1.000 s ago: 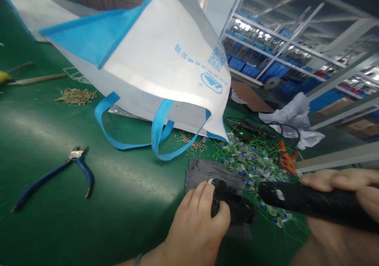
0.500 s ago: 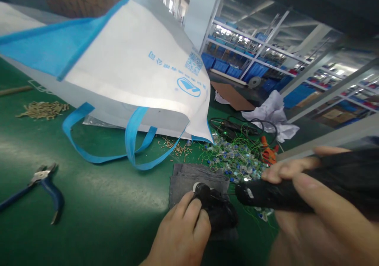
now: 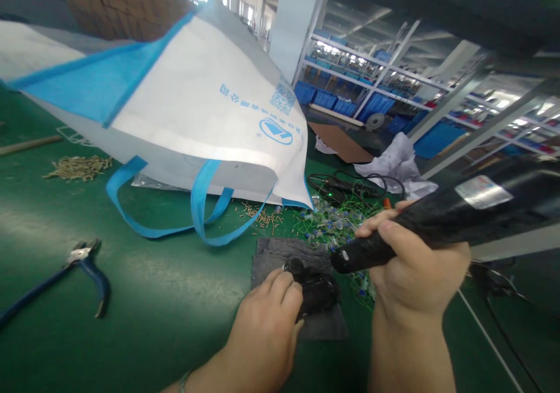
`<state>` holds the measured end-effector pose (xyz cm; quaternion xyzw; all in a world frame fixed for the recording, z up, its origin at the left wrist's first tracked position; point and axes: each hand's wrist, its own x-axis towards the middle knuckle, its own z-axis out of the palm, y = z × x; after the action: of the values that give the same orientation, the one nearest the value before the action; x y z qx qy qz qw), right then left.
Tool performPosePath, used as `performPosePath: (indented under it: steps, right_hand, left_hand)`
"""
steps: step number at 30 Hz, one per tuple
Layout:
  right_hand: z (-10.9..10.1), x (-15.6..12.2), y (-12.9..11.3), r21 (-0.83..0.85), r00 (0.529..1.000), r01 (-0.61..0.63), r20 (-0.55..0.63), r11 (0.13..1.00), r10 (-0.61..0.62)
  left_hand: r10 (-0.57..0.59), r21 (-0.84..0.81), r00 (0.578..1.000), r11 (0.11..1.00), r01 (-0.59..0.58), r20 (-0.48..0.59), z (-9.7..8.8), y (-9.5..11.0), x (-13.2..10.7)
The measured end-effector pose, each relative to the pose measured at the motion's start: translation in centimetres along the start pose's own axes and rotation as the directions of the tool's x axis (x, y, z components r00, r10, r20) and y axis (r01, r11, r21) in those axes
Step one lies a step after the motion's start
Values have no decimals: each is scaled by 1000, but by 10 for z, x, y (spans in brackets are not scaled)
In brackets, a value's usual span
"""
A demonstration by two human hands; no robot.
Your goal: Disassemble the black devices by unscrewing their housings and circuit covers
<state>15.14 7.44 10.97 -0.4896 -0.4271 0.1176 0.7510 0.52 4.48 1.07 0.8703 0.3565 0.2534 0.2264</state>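
Note:
My left hand (image 3: 273, 308) is closed on a small black part (image 3: 321, 294) that has a round black knob at its top left and lies on a folded grey cloth (image 3: 273, 253). Its fingertips rest around the knob side. To the right, my right hand (image 3: 406, 259) grips the narrow end of a long black bottle-shaped tool (image 3: 441, 206) with a silver label. The tool's tip points left, just above and apart from the black part. Its thick end runs to the right edge of the view.
A white and blue bag (image 3: 210, 90) stands behind. Blue-handled cutters (image 3: 81, 265) lie left. Small pins (image 3: 262, 215) and a heap of wired blue-and-clear pieces (image 3: 332, 224) lie near the cloth. Yellowish pieces (image 3: 81, 167), crumpled white paper (image 3: 394, 162) and black cables (image 3: 345, 186) are farther off.
My right hand has come left and up with the black tool, whose label now shows. My left hand stays on the small black part. The view has shifted slightly.

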Motion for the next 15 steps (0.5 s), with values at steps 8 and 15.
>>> performPosePath:
  steps: [8, 15]
  right_hand:
    - [-7, 1, -9, 30, 999, 27, -42, 999, -26]
    - [-71, 40, -29, -333, 967, -29, -247, 942, -57]
  left_hand:
    - [-112, 5, 991, 994, 112, 79, -10, 5, 2]
    - [-128, 327, 977, 943, 66, 171, -27, 27, 20]
